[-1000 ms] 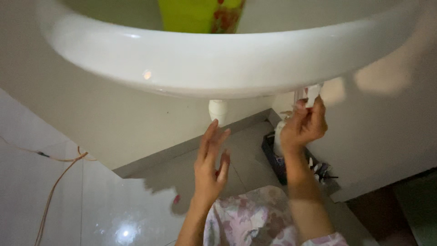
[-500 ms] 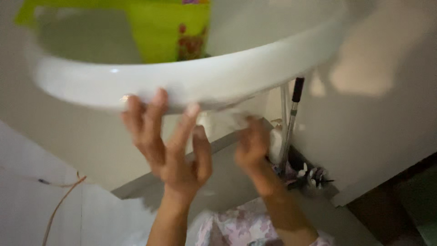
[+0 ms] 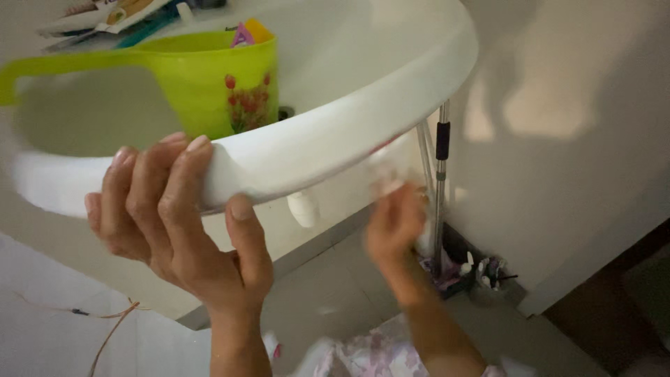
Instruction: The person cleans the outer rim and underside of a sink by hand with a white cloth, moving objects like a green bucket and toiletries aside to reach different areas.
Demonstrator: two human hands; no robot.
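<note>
My left hand grips the front rim of a white washbasin, fingers over the top edge and thumb pressed underneath. My right hand is blurred below the rim's right side. It pinches a small pale object close to the underside of the basin. A lime-green plastic jug with a flower print and a long handle sits inside the basin. A short white drain stub hangs under the bowl between my hands.
Two thin metal poles with a black grip lean in the corner to the right. Small brushes and clutter lie at their foot. An orange wire trails over the white tiles at lower left. Flat packets lie behind the basin.
The view has risen above the basin rim. My left hand went from open under the bowl to gripping the rim. My right hand dropped lower under the right edge.
</note>
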